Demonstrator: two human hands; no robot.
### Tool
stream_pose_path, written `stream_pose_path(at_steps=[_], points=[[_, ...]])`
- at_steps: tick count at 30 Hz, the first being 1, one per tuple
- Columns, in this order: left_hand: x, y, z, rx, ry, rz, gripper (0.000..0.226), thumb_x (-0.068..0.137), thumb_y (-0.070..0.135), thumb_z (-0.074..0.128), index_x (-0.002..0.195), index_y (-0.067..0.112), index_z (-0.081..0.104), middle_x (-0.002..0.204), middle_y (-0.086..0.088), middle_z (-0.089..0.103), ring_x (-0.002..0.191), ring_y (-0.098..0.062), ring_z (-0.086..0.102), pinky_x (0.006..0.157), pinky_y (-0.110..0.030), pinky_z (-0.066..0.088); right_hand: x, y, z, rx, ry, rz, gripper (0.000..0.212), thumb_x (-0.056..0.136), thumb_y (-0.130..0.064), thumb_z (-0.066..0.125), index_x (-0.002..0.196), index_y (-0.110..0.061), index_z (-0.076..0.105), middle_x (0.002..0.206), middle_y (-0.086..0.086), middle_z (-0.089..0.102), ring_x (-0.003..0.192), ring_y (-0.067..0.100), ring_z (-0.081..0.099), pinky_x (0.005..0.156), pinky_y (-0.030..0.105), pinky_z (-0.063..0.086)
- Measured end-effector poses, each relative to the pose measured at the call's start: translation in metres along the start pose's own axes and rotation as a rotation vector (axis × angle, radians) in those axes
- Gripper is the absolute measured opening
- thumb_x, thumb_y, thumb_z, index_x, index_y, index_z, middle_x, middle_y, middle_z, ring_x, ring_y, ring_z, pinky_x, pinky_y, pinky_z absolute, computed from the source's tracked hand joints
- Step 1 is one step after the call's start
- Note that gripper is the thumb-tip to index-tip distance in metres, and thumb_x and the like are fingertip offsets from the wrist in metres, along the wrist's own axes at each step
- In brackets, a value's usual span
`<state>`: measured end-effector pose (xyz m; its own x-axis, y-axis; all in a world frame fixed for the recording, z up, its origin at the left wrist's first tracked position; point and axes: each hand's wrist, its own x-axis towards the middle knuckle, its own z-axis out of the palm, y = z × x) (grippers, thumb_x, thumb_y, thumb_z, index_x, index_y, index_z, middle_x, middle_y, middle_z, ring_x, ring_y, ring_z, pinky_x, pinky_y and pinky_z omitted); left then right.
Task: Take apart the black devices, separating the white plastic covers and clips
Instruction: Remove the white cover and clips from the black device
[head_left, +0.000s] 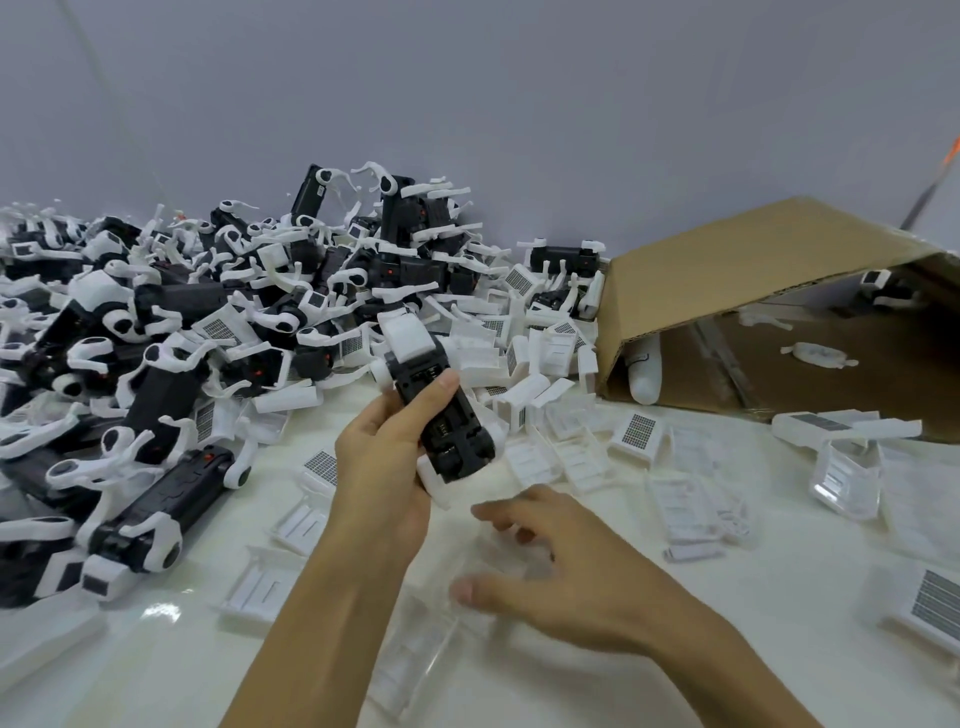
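- Black device (445, 415), centre of frame: gripped by left hand (382, 457), thumb across the dark face, fingers wrapped behind; held tilted and lifted off the table (779, 545), probably to turn the white fittings toward the free hand.
- White cover (408, 332) at upper end of the device, white clip piece (439, 486) at lower end: both seemingly attached; exact seating hard to judge.
- Right hand (550, 566), lower centre: fingers spread and relaxed, holding nothing, hovering low over clear plastic pieces (415, 654); contact with them not discernible.
- Pile of black devices (208, 322), left and upper centre: heaped together, presumably stock awaiting disassembly.
- Loose white covers (524, 364), centre and right: scattered apart from the pile, likely already separated.
- Cardboard box (727, 270), upper right: tipped on its side, a few white parts inside; interior shadowed, right edge cut off.
- Left fingers behind the device: hidden.
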<state>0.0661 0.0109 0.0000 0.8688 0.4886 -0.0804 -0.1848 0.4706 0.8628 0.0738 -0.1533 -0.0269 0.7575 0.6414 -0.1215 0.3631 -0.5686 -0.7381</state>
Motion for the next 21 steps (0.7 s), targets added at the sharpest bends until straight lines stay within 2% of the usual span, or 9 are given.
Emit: stream_pose_path(at_steps=[2, 4, 6, 9, 11, 14, 15, 17, 21], points=[[0.002, 0.000, -0.002, 0.017, -0.014, -0.032, 0.031, 0.071, 0.022, 0.080, 0.099, 0.009, 0.073, 0.090, -0.011, 0.075, 0.086, -0.024, 0.075, 0.061, -0.037, 0.061, -0.002, 0.000, -0.005, -0.116, -0.135, -0.056, 0.095, 0.057, -0.071, 0.080, 0.141, -0.056, 0.038, 0.128, -0.038, 0.034, 0.125, -0.009, 0.030, 0.101, 0.022, 0.035], [0.002, 0.003, -0.001, 0.011, -0.044, -0.070, 0.027, 0.086, 0.025, 0.072, 0.107, 0.008, 0.072, 0.093, -0.011, 0.076, 0.094, -0.028, 0.075, 0.074, -0.046, 0.062, -0.003, -0.001, -0.007, -0.170, -0.125, -0.091, 0.086, 0.059, -0.059, 0.086, 0.135, -0.059, 0.046, 0.124, -0.039, 0.038, 0.122, -0.010, 0.032, 0.103, 0.023, 0.036], [0.001, 0.005, 0.000, 0.010, -0.056, -0.099, 0.033, 0.096, 0.027, 0.061, 0.118, 0.006, 0.070, 0.101, -0.014, 0.075, 0.094, -0.029, 0.074, 0.088, -0.053, 0.058, -0.004, -0.001, -0.007, -0.112, 0.044, -0.084, 0.071, 0.060, -0.055, 0.086, 0.125, -0.058, 0.058, 0.118, -0.032, 0.053, 0.112, -0.010, 0.047, 0.096, 0.024, 0.043], [0.001, 0.006, 0.001, 0.033, -0.045, -0.065, 0.034, 0.100, 0.027, 0.054, 0.120, 0.006, 0.070, 0.111, -0.019, 0.073, 0.094, -0.027, 0.070, 0.091, -0.053, 0.056, -0.002, -0.003, -0.005, 0.208, 0.297, -0.124, 0.044, 0.061, -0.052, 0.080, 0.105, -0.052, 0.073, 0.097, -0.023, 0.073, 0.093, -0.006, 0.064, 0.072, 0.012, 0.044], [0.001, 0.005, 0.002, 0.081, -0.057, 0.012, 0.026, 0.100, 0.027, 0.056, 0.112, 0.013, 0.074, 0.108, -0.015, 0.074, 0.093, -0.024, 0.068, 0.086, -0.047, 0.058, 0.001, -0.004, -0.008, 0.472, 0.448, -0.184, 0.016, 0.077, -0.032, 0.071, 0.089, -0.037, 0.080, 0.084, -0.015, 0.076, 0.076, -0.002, 0.066, 0.064, 0.011, 0.045], [-0.003, 0.002, 0.006, 0.187, -0.099, 0.091, 0.014, 0.097, 0.029, 0.062, 0.096, 0.028, 0.077, 0.096, 0.002, 0.077, 0.082, -0.012, 0.072, 0.063, -0.023, 0.055, 0.003, -0.005, -0.014, 0.683, 0.513, -0.194, 0.030, 0.095, -0.010, 0.058, 0.081, -0.025, 0.080, 0.079, 0.000, 0.075, 0.066, 0.003, 0.060, 0.059, 0.016, 0.044], [-0.004, -0.001, 0.006, 0.221, -0.109, 0.090, 0.013, 0.096, 0.032, 0.064, 0.099, 0.029, 0.076, 0.097, 0.003, 0.078, 0.084, -0.012, 0.073, 0.064, -0.022, 0.054, 0.003, -0.005, -0.015, 0.766, 0.504, -0.196, 0.031, 0.094, -0.011, 0.056, 0.079, -0.022, 0.079, 0.079, 0.003, 0.073, 0.068, 0.007, 0.060, 0.059, 0.019, 0.045], [-0.007, -0.007, 0.009, 0.283, -0.135, 0.056, 0.018, 0.094, 0.037, 0.066, 0.106, 0.028, 0.075, 0.103, -0.001, 0.078, 0.098, -0.018, 0.072, 0.082, -0.033, 0.055, 0.002, -0.006, -0.018, 0.912, 0.487, -0.231, 0.030, 0.087, -0.020, 0.050, 0.075, -0.020, 0.077, 0.079, 0.001, 0.072, 0.072, 0.007, 0.063, 0.062, 0.019, 0.049], [-0.013, -0.012, 0.014, 0.289, -0.261, -0.060, 0.027, 0.096, 0.032, 0.063, 0.119, 0.022, 0.072, 0.112, -0.004, 0.076, 0.109, -0.021, 0.069, 0.095, -0.047, 0.054, 0.004, -0.004, -0.019, 0.901, 0.578, -0.238, 0.021, 0.097, -0.035, 0.056, 0.090, -0.028, 0.075, 0.100, 0.003, 0.071, 0.089, 0.011, 0.067, 0.073, 0.027, 0.053]])
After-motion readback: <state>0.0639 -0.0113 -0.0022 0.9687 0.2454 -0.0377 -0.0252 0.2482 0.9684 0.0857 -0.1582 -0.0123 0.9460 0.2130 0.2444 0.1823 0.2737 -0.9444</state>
